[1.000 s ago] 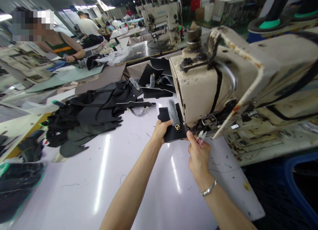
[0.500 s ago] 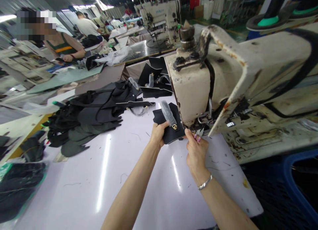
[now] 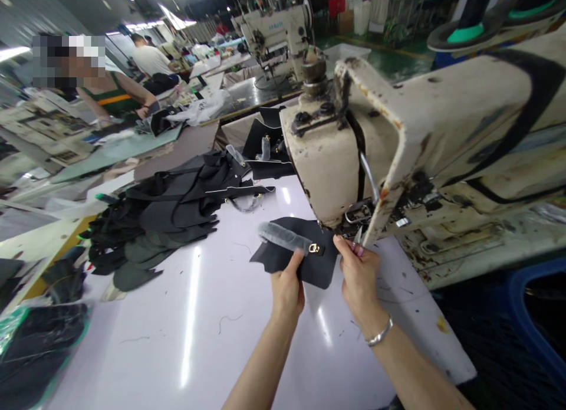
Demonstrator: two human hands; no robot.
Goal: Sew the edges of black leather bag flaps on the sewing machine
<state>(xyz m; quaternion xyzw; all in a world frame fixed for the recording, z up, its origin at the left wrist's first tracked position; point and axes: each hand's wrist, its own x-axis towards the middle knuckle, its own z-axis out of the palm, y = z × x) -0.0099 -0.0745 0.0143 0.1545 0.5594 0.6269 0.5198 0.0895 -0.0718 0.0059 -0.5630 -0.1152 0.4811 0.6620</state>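
My left hand (image 3: pixel 286 289) is closed on the lower edge of a black bag panel (image 3: pixel 319 271), with the thumb on top. Across the panel lies a carrying handle (image 3: pixel 285 238) wrapped in clear plastic, with a gold metal fitting (image 3: pixel 314 248) at its right end. The panel's far right edge is at the needle area of the sewing machine (image 3: pixel 327 162). My right hand (image 3: pixel 360 277) has curled fingers around small pink-handled scissors (image 3: pixel 359 251), blades pointing up. Its thumb and forefinger are at the panel's right edge; whether they touch it I cannot tell.
A pile of black cut pieces (image 3: pixel 163 212) covers the table's left side. More black panels with wrapped handles (image 3: pixel 267 168) lie behind. Loose threads dot the white tabletop (image 3: pixel 145 363). A blue plastic basket (image 3: pixel 508 339) stands at right. Across the tables a person (image 3: pixel 119 97) works.
The panel has turned anticlockwise, so its wrapped handle now points left instead of up and away. My left hand has shifted to the panel's near edge. My right hand has moved slightly right.
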